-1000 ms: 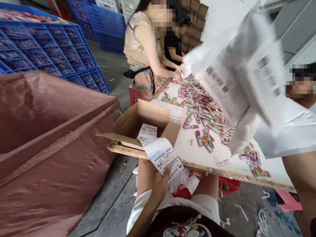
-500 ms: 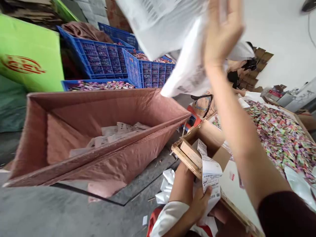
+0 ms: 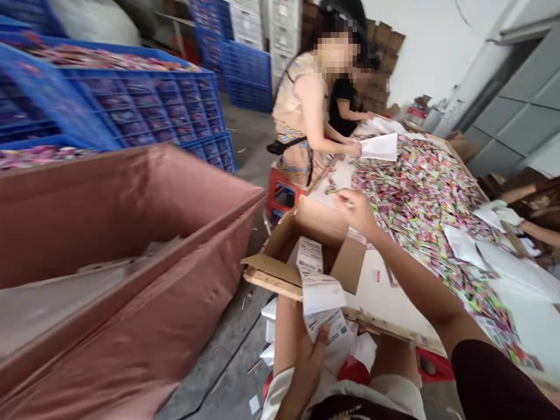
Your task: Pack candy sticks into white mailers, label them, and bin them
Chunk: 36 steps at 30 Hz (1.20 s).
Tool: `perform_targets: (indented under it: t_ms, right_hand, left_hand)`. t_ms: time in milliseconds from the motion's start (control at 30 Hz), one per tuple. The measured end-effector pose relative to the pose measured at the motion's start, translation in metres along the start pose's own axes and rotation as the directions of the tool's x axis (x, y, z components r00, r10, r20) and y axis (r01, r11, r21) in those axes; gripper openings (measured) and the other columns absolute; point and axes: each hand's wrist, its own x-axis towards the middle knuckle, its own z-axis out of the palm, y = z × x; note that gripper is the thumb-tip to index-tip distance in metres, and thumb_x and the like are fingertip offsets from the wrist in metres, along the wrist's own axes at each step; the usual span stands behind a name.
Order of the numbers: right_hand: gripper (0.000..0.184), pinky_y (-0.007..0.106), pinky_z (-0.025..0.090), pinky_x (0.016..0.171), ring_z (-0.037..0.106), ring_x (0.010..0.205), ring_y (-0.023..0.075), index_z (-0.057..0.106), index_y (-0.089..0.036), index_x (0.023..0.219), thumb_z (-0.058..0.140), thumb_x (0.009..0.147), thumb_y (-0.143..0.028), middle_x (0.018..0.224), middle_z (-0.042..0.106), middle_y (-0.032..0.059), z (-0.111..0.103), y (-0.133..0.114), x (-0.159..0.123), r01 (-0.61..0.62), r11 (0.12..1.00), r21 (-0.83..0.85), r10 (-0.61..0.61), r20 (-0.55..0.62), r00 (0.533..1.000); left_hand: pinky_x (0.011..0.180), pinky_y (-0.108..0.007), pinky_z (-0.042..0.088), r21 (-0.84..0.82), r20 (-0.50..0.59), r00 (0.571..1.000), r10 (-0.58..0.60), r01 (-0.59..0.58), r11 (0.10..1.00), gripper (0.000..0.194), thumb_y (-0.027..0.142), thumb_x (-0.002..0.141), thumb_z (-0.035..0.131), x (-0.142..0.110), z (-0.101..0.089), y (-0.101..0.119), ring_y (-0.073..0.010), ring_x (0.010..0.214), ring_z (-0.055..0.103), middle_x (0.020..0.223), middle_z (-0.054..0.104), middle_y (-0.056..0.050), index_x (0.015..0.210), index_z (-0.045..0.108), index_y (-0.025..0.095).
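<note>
My left hand [image 3: 311, 356] is closed on a strip of printed white labels [image 3: 321, 291] above my lap. The strip runs up over the near edge of an open cardboard box [image 3: 280, 269] and down into it. My right hand [image 3: 357, 214] hovers by the box's far right side, at the table's edge. Its fingers look curled but are smeared by motion, and nothing can be made out in them. Left of me, white bags [image 3: 56, 309] lie blurred inside a bin lined with pinkish-brown cloth [image 3: 192, 280].
Colourful small packets [image 3: 429, 186] are heaped across the table [image 3: 394, 291]. White bags [image 3: 466, 248] lie at its right. Blue crates [image 3: 153, 105] full of packets stand behind the bin. A person [image 3: 306, 99] holds a white bag [image 3: 380, 147]; gloved hands [image 3: 507, 216] work at the right.
My right hand has let go of the white bags and come down to the box and table. The view has swung right. My left hand still holds the label strip.
</note>
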Motion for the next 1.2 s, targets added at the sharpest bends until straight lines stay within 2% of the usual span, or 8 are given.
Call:
perform_targets:
  t_ms: [100,233,367,600,700,800,967,1200]
  right_hand:
    - [0.043,0.030,0.039,0.078,0.053,0.082,0.0184,0.063,-0.014,0.093,0.038,0.097,-0.048,0.090,0.065,0.0112,-0.084,0.126,-0.076,-0.505,0.833,-0.225,0.414,-0.352,0.840]
    - [0.038,0.040,0.035,0.076,0.045,0.084,0.0224,0.060,-0.014,0.086,0.049,0.091,-0.051,0.091,0.060,0.0201,-0.162,0.229,-0.197,-0.737,0.628,-0.248,0.521,-0.569,0.636]
    - [0.032,0.042,0.032,0.072,0.046,0.082,0.0232,0.058,-0.018,0.082,0.060,0.084,-0.050,0.092,0.058,0.0198,-0.198,0.272,-0.263,-0.826,0.522,-0.214,0.556,-0.649,0.520]
    - [0.030,0.045,0.039,0.075,0.061,0.087,0.0321,0.068,-0.014,0.087,0.041,0.089,-0.028,0.084,0.061,0.0209,-0.240,0.286,-0.272,-0.869,0.475,-0.139,0.561,-0.713,0.420]
    - [0.035,0.045,0.043,0.085,0.060,0.102,0.0349,0.068,-0.013,0.103,0.039,0.088,-0.024,0.103,0.063,0.0245,-0.236,0.246,-0.277,-0.831,0.529,-0.175,0.500,-0.726,0.472]
    - [0.035,0.044,0.047,0.090,0.058,0.109,0.0334,0.066,-0.015,0.112,0.044,0.088,-0.028,0.115,0.062,0.0211,-0.194,0.175,-0.295,-0.696,0.658,-0.288,0.424,-0.622,0.658]
    - [0.043,0.041,0.054,0.083,0.061,0.100,0.0264,0.059,-0.025,0.130,0.042,0.091,-0.017,0.109,0.061,0.0133,-0.084,0.079,-0.337,-0.261,0.926,-0.275,0.252,-0.066,0.965]
    - [0.041,0.041,0.053,0.082,0.056,0.093,0.0268,0.064,-0.015,0.121,0.037,0.091,-0.016,0.100,0.060,0.0150,-0.086,0.146,-0.327,-0.323,0.878,-0.354,0.348,0.008,0.937]
  left_hand:
    - [0.109,-0.049,0.045,0.048,-0.053,0.998,-0.021,0.023,0.999,0.063,0.071,0.077,0.061,0.003,-0.002,0.000,-0.0378,0.125,0.059,0.117,0.075,-0.012,0.108,0.074,0.018]
    - [0.114,-0.053,0.037,0.173,-0.137,0.990,0.027,-0.003,0.985,0.064,0.070,0.074,0.066,0.012,-0.007,0.001,-0.0383,0.128,0.056,0.115,0.075,-0.011,0.112,0.073,0.020]
    - [0.116,-0.052,0.034,0.236,-0.141,0.990,-0.003,0.037,0.971,0.061,0.068,0.073,0.068,0.015,0.006,0.006,-0.0380,0.128,0.056,0.118,0.074,-0.009,0.112,0.074,0.022]
    - [0.114,-0.048,0.038,0.311,-0.215,0.972,0.097,-0.026,0.950,0.059,0.068,0.076,0.066,0.004,0.038,0.021,-0.0361,0.128,0.057,0.121,0.074,-0.010,0.110,0.074,0.020]
    - [0.112,-0.051,0.039,0.337,-0.222,0.970,0.095,-0.015,0.941,0.065,0.070,0.071,0.069,0.003,0.037,0.023,-0.0382,0.127,0.057,0.118,0.074,-0.012,0.109,0.073,0.017]
    - [0.107,-0.050,0.045,0.365,-0.231,0.963,0.138,-0.045,0.930,0.068,0.070,0.068,0.071,0.003,0.037,0.027,-0.0390,0.123,0.059,0.113,0.076,-0.012,0.110,0.073,0.017]
    - [0.095,-0.046,0.054,0.371,-0.173,0.972,0.157,-0.084,0.925,0.063,0.062,0.070,0.075,-0.002,0.039,0.033,-0.0371,0.112,0.066,0.105,0.078,-0.012,0.113,0.072,0.016]
    - [0.105,-0.046,0.047,0.300,-0.156,0.978,0.139,-0.088,0.950,0.058,0.061,0.074,0.073,-0.010,0.031,0.027,-0.0351,0.119,0.063,0.114,0.075,-0.012,0.110,0.073,0.016]
